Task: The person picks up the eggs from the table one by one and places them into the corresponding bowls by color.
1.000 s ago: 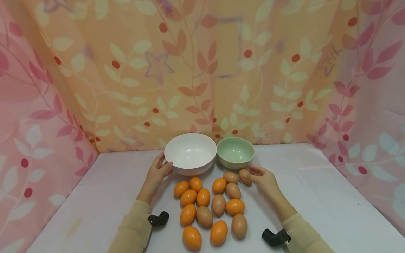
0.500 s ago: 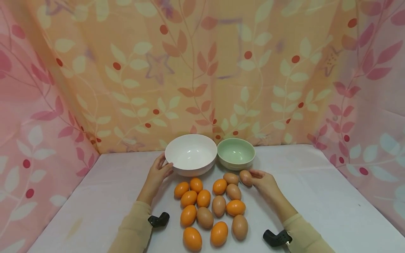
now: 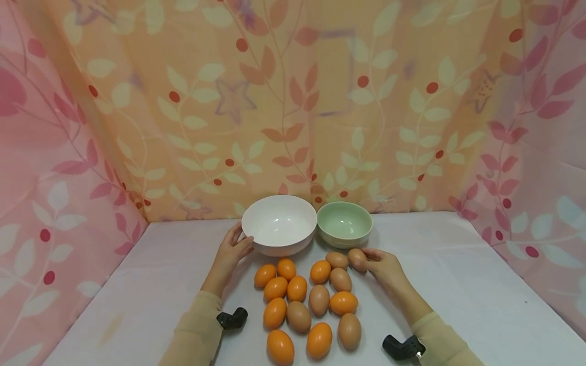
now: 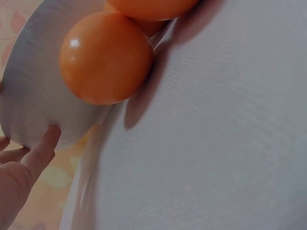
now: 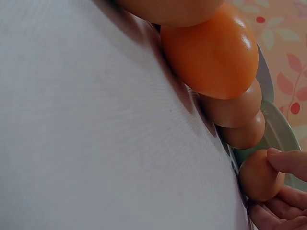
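Note:
A white bowl (image 3: 280,248) stands at the back of the table, its left side held by my left hand (image 3: 232,249). The thumb (image 4: 49,136) lies against its outer wall; the other fingers are partly hidden behind the bowl. My right hand (image 3: 383,264) pinches a brown egg (image 3: 357,260) between thumb and fingers, at the front of a light green bowl (image 3: 344,240). That egg appears low, at table level, in the right wrist view. Both bowls look empty inside. Several orange eggs (image 3: 275,312) and several brown eggs (image 3: 319,300) lie between the hands.
The two bowls stand side by side near the patterned curtain (image 3: 293,101) at the back. A white cloth (image 3: 458,284) covers the table. Black wrist devices (image 3: 232,318) sit on both forearms. An orange egg (image 4: 106,57) looms close to the left wrist camera.
The right hand's fingers have come down slightly and closed round the brown egg. The left hand stays on the white bowl. The head view has shifted a little.

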The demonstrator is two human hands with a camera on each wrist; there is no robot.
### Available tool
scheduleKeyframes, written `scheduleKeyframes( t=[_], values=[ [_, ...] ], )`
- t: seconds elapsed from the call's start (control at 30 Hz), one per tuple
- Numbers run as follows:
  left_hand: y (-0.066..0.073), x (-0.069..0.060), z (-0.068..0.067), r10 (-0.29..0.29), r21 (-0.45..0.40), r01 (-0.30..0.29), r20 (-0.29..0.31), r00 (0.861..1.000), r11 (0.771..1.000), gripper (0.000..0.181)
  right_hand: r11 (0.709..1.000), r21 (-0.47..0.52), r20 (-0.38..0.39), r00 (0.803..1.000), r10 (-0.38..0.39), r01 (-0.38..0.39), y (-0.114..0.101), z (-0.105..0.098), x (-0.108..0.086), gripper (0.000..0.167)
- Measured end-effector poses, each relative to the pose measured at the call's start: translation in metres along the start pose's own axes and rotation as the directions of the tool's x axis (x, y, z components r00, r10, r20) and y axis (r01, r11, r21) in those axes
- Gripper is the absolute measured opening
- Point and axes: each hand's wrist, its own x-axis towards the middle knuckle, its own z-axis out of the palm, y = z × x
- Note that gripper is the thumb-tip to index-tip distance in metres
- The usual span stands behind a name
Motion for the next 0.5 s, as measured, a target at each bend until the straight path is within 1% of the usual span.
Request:
scheduleKeyframes(
  t=[0.13, 0.27, 0.5],
  values=[
    [0.0025, 0.0009, 0.0000, 0.007, 0.001, -0.007, 0.006, 1.000, 1.000, 0.070, 1.000, 0.001, 0.002, 1.000, -0.005, 0.005, -0.0014, -0.0006, 0.0012, 0.056],
    [0.0033, 0.0008, 0.0004, 0.009, -0.001, -0.009, -0.003, 1.000, 1.000, 0.070, 1.000, 0.002, 0.002, 1.000, -0.010, 0.010, -0.0024, -0.0006, 0.0010, 0.055],
    [0.0021, -0.0012, 0.0008, 0.002, 0.001, -0.002, 0.002, 1.000, 1.000, 0.070, 0.999, -0.033, -0.018, 1.000, 0.016, -0.017, -0.0007, -0.0016, -0.0002, 0.057]
  ],
)
